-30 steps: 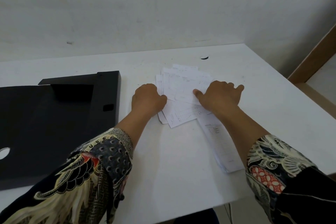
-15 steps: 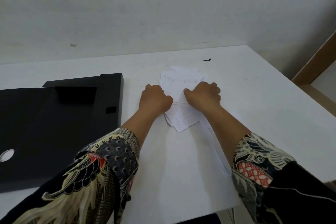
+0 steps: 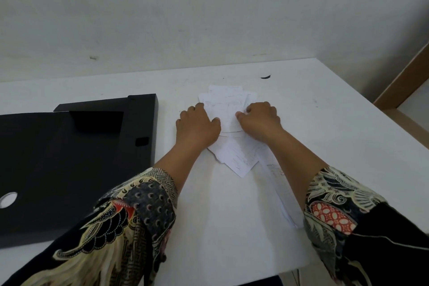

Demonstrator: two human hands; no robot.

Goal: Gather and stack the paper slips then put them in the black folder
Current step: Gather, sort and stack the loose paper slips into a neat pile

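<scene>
A loose pile of white paper slips (image 3: 228, 109) lies on the white table (image 3: 336, 127), fanned out at its far and near ends. My left hand (image 3: 197, 124) presses the pile's left edge with fingers curled. My right hand (image 3: 261, 118) presses its right edge, fingers curled on the slips. The pile is squeezed between both hands. The black folder (image 3: 69, 165) lies open and flat to the left, apart from the slips. Another white sheet (image 3: 278, 183) lies under my right forearm, partly hidden.
A small dark scrap (image 3: 265, 77) lies on the table behind the slips. A grey wall runs along the table's far edge. A wooden frame (image 3: 404, 83) stands beyond the table's right edge. The folder has a round hole (image 3: 8, 199) near its left side.
My right hand has slid left from an open, spread position and curled. Both hands have pushed the spread slips together into a narrower pile.
</scene>
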